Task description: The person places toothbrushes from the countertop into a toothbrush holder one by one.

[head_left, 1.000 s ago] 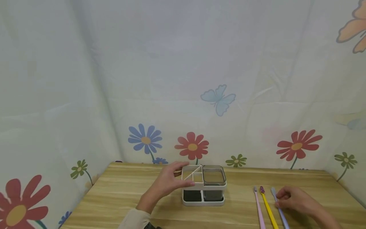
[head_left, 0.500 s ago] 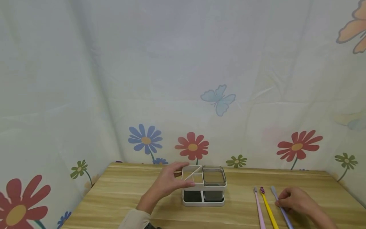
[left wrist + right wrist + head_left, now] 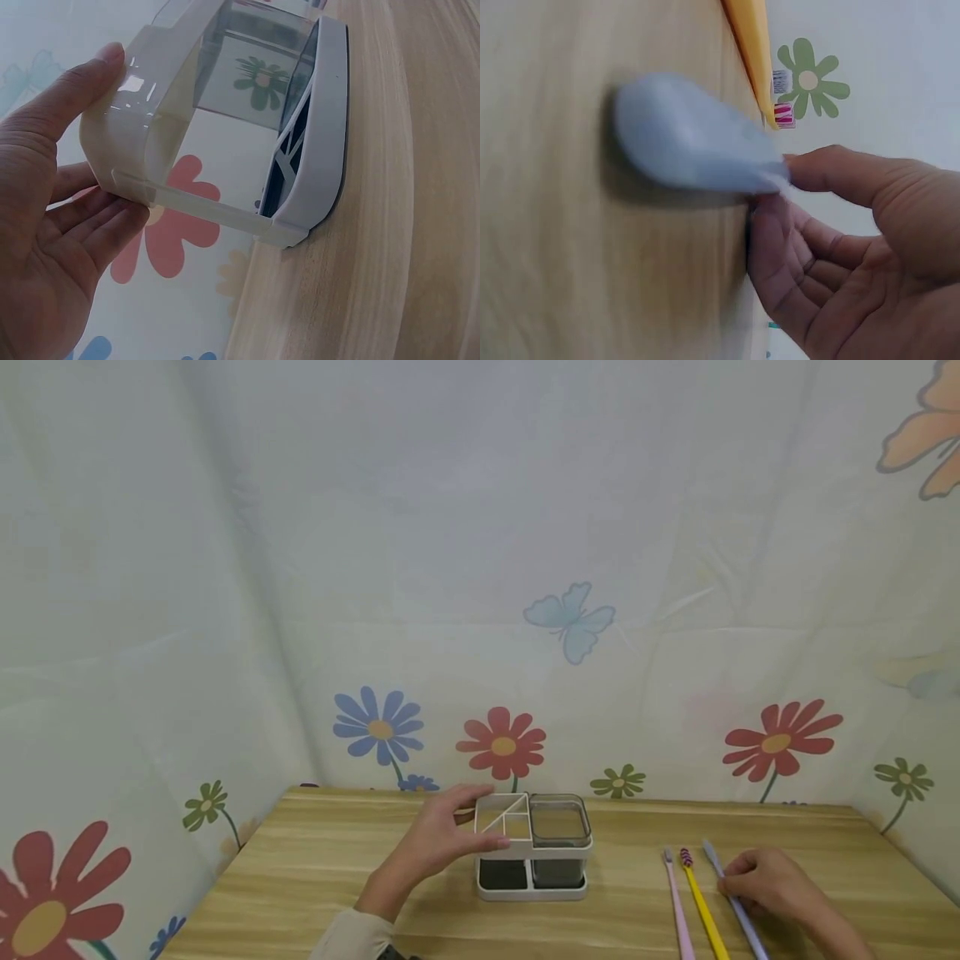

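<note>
A white toothbrush holder [image 3: 517, 895] stands on the table, its upper frame split by thin dividers on the left. My left hand [image 3: 435, 837] grips the left end of that frame, thumb in front and fingers behind; the left wrist view shows the thumb and fingers on either side of the frame [image 3: 127, 120]. On the right, my right hand [image 3: 768, 883] pinches a lavender-blue toothbrush [image 3: 744, 922] between thumb and index finger. Its rounded handle end [image 3: 671, 135] is blurred in the right wrist view. A see-through cup [image 3: 561, 842] sits in the holder's right side.
Left of the lavender-blue toothbrush lie a pink toothbrush [image 3: 679, 906] and a yellow toothbrush [image 3: 703, 903], side by side on the wooden table [image 3: 315, 860]. A flower-printed curtain [image 3: 420, 568] rises behind the table's far edge.
The lavender-blue toothbrush has slanted more, its head shifting left and slightly away, while my right hand has taken a pinch on it. My left hand and the holder have stayed put.
</note>
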`<move>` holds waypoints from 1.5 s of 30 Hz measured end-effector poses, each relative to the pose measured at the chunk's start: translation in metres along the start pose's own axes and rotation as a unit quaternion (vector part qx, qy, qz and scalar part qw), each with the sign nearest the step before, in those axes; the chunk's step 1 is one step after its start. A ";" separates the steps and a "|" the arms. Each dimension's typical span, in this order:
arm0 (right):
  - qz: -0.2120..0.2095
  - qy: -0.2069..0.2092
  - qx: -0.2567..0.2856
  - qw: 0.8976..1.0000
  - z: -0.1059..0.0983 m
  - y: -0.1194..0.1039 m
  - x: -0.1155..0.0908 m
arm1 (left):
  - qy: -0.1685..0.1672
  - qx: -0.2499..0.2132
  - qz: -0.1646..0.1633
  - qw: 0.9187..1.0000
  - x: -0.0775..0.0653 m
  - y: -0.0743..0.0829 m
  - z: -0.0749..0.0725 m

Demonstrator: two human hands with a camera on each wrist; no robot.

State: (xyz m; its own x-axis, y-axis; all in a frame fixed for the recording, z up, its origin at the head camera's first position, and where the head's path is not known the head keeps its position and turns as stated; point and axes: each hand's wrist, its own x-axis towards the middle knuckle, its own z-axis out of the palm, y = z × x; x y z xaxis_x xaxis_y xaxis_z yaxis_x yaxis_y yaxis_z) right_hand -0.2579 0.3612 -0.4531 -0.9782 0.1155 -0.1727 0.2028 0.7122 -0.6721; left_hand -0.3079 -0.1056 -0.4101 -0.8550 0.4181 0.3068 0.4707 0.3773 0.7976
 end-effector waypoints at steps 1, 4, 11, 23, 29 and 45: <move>0.003 -0.002 0.008 1.000 -0.001 0.000 0.000 | 0.000 0.000 0.000 1.000 0.000 0.000 0.000; 0.001 -0.004 0.035 0.999 -0.003 -0.003 -0.001 | 0.000 0.003 -0.001 1.000 0.000 0.001 0.000; -0.039 0.022 0.097 0.994 -0.013 -0.014 -0.006 | 0.000 0.004 -0.001 1.000 0.000 0.001 -0.001; -0.081 0.049 0.155 0.983 -0.022 -0.030 -0.014 | -0.001 0.000 0.000 1.000 0.000 0.000 -0.001; -0.100 0.060 0.144 0.983 -0.024 -0.034 -0.019 | 0.000 -0.002 -0.001 1.000 -0.001 -0.001 -0.002; -0.146 0.092 0.162 0.972 -0.029 -0.058 -0.040 | 0.003 0.000 0.003 1.000 0.000 -0.007 0.002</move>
State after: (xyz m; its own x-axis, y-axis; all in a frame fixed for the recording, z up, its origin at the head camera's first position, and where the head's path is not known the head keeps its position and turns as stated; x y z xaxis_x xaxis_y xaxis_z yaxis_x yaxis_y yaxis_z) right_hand -0.2317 0.3359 -0.3861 -0.9817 0.0831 0.1711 -0.1108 0.4815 -0.8694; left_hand -0.3105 -0.1068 -0.4165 -0.8533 0.4157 0.3147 0.4760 0.3750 0.7955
